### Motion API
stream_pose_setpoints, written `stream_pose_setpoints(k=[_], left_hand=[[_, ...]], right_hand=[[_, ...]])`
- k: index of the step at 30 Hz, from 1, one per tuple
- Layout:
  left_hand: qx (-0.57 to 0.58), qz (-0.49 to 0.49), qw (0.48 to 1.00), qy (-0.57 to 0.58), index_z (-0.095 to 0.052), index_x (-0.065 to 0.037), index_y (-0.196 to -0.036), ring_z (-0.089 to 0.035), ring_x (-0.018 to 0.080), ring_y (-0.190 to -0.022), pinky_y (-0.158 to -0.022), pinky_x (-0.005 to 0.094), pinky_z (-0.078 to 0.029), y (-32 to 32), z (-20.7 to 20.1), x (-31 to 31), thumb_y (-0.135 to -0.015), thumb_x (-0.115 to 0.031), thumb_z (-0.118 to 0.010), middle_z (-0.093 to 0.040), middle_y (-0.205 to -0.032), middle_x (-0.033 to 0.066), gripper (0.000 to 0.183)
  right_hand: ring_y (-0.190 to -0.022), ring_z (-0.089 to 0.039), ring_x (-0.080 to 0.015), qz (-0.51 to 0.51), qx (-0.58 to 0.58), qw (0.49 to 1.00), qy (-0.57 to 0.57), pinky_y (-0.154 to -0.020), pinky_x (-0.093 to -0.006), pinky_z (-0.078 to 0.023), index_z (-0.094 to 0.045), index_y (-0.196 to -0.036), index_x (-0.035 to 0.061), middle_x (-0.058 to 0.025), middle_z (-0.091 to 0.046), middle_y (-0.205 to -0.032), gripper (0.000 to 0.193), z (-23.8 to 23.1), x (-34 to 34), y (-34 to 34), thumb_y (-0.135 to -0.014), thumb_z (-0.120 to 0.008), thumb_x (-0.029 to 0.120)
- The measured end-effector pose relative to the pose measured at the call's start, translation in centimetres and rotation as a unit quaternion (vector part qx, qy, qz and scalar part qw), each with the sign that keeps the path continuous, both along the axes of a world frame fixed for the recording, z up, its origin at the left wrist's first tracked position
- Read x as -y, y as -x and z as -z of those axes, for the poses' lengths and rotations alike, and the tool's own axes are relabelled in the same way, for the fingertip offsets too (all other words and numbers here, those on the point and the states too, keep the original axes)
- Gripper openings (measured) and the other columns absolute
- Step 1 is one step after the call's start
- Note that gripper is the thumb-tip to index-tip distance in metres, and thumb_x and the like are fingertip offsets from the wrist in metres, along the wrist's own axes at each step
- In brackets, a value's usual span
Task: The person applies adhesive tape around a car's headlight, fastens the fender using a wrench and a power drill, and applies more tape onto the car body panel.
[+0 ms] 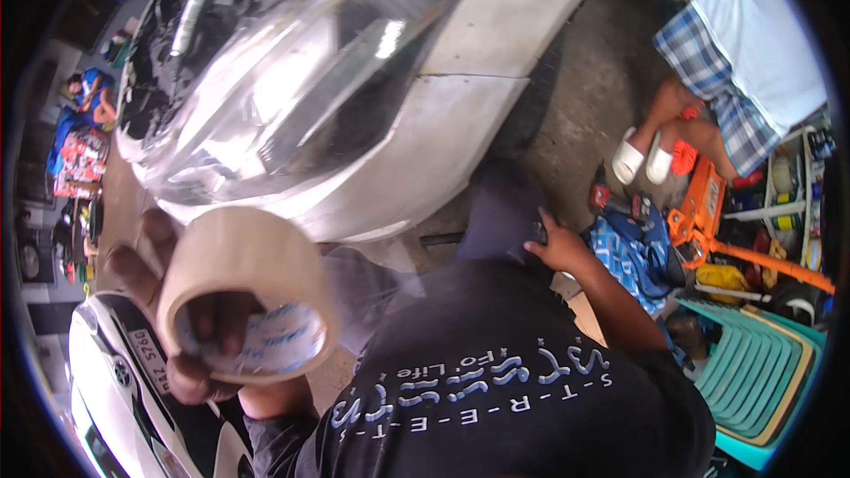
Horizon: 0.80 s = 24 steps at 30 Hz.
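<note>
One thick roll of tan tape (243, 239) is in the left hand (190, 310), lifted well in front of the dark shirt (496, 389), its ring tilted so that the opening faces the camera. The grip is filled by it: fingers pass into the core (288, 336), whose white lining carries blue print, while other digits lie around the outside, at the roll's left and lower edge. As for progress, this looks like an early point: the roll is picked up and held, but no strip hangs from it, no loose end can be made out, and the winding looks thick, so most of the tape seems unused. Just beyond the grip and to its upper right is the large clear headlight (354, 115) of a white car; glare hides part of its lens, yet I see no tape on what shows of it or on the pale bumper (434, 142) below, so any taping there would appear not yet begun. Well to the right of the grip, the right hand (567, 243) rests at the trouser knee (505, 204), fingers spread, with nothing seen in it. Farther right of the grip are a blue patterned bag (633, 252), an orange jack (704, 204) and stacked green stools (744, 381); close on its lower left is a second white car (93, 358).
</note>
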<state>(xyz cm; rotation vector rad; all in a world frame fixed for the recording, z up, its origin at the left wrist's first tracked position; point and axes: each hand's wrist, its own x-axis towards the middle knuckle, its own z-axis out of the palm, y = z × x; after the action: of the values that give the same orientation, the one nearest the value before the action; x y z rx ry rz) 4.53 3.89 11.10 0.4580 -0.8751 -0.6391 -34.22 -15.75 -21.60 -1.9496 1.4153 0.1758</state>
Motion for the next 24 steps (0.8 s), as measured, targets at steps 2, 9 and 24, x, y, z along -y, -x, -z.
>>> stream_pose_setpoints(k=[2,9,24], left_hand=[[0.007,-0.004,0.999,-0.035,-0.036,-0.004,-0.162,-0.063,0.0107,-0.089,-0.069,0.0228,-0.060,-0.2,-1.4,1.0,-0.076,-0.006,-0.085,-0.035,-0.165,0.0254,0.099],[0.109,-0.050,0.977,-0.174,-0.048,0.004,-0.146,-0.066,0.0242,-0.116,-0.099,0.0359,-0.056,3.9,-5.5,6.5,-0.082,-0.013,-0.085,-0.057,-0.142,0.0187,0.076],[0.304,0.060,0.927,-0.212,-0.036,0.006,-0.158,-0.057,0.0274,-0.130,-0.110,0.0446,-0.049,2.4,-9.7,12.8,-0.090,-0.018,-0.072,-0.052,-0.145,0.0195,0.081]], right_hand=[[-0.134,-0.056,-0.0507,-0.011,0.034,0.995,0.096,-0.111,-0.0502,-0.048,-0.039,-0.161,0.0086,-0.0345,-0.044,-0.154,0.086,-3.3,1.3,-2.0,-0.090,-0.081,0.034],[-0.107,-0.065,-0.0273,-0.133,0.465,0.806,0.343,-0.090,-0.0361,-0.054,-0.062,-0.143,0.0041,-0.0157,-0.063,-0.129,0.060,-29.9,2.1,-7.9,-0.089,-0.079,0.023],[-0.111,-0.068,-0.0137,-0.208,0.652,0.717,0.135,-0.097,-0.0319,-0.054,-0.064,-0.123,0.0029,-0.0080,-0.072,-0.119,0.030,-39.1,7.9,-11.8,-0.094,-0.072,0.008]])
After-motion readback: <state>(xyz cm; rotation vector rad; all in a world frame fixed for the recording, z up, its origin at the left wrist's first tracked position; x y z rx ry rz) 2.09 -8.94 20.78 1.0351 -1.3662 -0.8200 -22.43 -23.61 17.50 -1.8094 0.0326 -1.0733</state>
